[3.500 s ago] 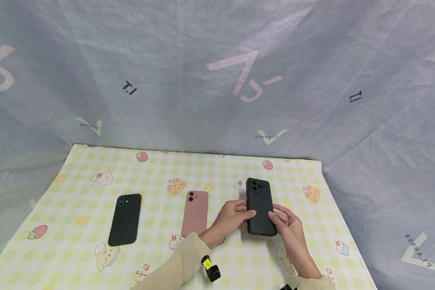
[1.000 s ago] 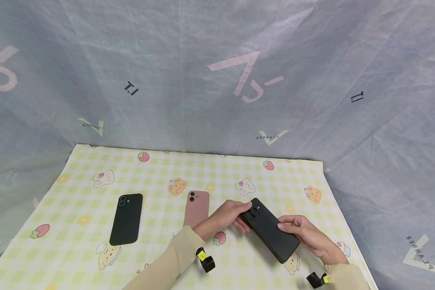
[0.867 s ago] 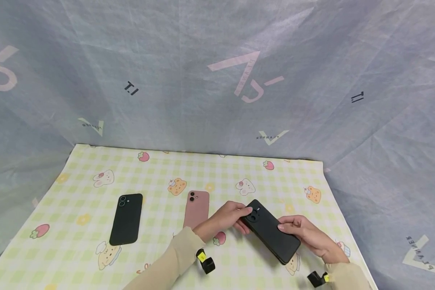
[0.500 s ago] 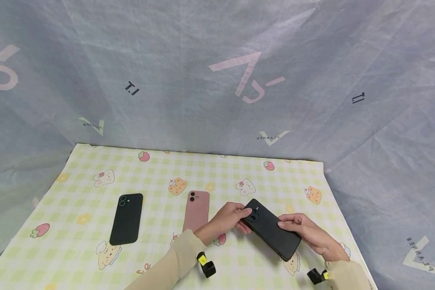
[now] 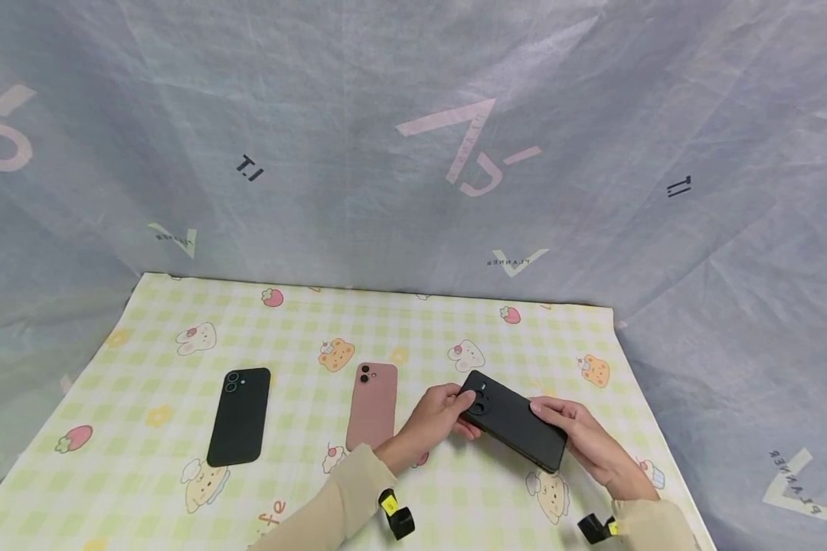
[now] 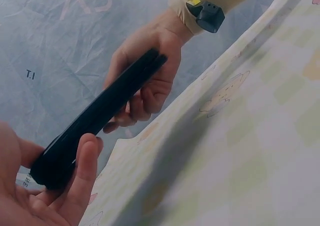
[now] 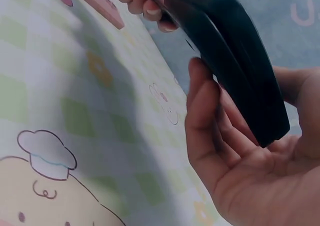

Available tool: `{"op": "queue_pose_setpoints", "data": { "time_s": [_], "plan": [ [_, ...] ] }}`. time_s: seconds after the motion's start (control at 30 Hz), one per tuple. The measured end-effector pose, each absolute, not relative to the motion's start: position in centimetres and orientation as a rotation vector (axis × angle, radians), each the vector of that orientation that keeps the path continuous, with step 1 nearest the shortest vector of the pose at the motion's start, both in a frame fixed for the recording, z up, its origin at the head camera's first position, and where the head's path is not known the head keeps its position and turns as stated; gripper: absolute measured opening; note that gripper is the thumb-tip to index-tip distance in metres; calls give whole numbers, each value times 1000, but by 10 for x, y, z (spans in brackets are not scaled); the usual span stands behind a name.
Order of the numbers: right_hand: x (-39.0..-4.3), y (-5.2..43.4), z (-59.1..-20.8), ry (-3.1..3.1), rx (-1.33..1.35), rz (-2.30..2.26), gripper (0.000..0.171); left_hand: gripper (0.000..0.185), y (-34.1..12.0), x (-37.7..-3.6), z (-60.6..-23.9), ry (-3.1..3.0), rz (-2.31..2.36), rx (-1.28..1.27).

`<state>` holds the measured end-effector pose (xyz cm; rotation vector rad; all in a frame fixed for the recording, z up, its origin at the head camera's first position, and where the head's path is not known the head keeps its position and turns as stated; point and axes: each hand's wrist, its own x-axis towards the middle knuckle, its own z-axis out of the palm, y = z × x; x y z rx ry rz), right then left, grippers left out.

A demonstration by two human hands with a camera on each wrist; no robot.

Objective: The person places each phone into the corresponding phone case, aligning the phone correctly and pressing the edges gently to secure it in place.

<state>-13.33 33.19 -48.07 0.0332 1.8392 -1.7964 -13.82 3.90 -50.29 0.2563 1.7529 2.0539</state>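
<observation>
A black phone in a black case point(image 5: 517, 419) is held above the table, camera end to the left. My left hand point(image 5: 433, 417) pinches the camera end, thumb on the back by the lenses and fingers beneath. My right hand point(image 5: 589, 440) grips the other end, thumb on top along the edge. In the right wrist view, the phone and case point(image 7: 240, 61) show as two dark layers with a narrow gap at the right-hand end. The left wrist view also shows that split at the far end of the phone and case point(image 6: 100, 116). The palm-side contact is partly hidden.
A pink phone point(image 5: 374, 402) lies on the table left of my left hand, its lower end near my sleeve. Farther left lies a dark phone point(image 5: 240, 417) with two lenses. A checked tablecloth point(image 5: 303, 459) covers the table; grey fabric point(image 5: 358, 191) hangs behind and beside it.
Since 3.5 seconds ago the phone has turned from upright to slanting, camera end left. Over the last half second its right end has risen and it lies more level, both hands still holding it.
</observation>
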Motion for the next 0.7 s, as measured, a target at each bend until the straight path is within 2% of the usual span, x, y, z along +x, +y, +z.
{"op": "queue_pose_setpoints", "data": {
  "time_s": [0.13,0.33,0.7],
  "plan": [
    [-131,331,-481,1815,141,-1891,36,33,40,-136,-505,1736,2108,239],
    [-130,332,-481,1814,286,-1945,27,35,42,-135,-508,1730,2160,243],
    [-128,332,-482,1919,369,-1995,29,39,48,-127,-507,1694,2150,249]
  ]
}}
